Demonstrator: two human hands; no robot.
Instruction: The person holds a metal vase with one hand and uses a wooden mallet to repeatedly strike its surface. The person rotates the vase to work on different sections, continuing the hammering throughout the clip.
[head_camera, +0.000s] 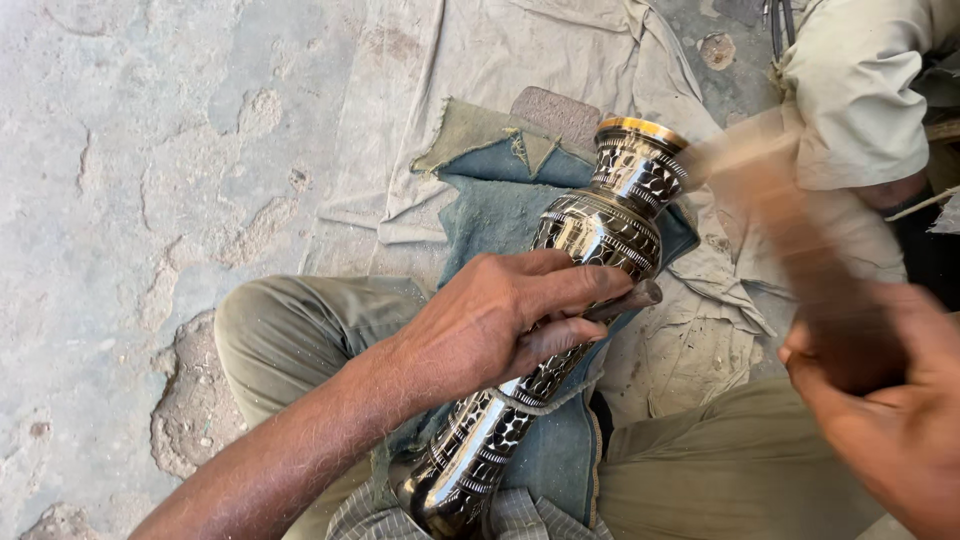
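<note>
A tall engraved metal vase (600, 215), dark and shiny with a brass-coloured rim, lies tilted across my lap on a blue cloth (495, 205). My left hand (500, 320) rests on the vase's middle and pinches a thin metal rod-like tool (625, 300) against it. My right hand (890, 420) is closed around a brown wooden handle or mallet (790, 230), which is motion-blurred and reaches up toward the vase's neck.
A beige canvas sheet (520, 60) covers the cracked concrete floor (150, 150) under the blue cloth. My legs in olive trousers (290, 325) are folded beneath the vase. Another person's bent leg in pale cloth (860, 90) sits at the top right.
</note>
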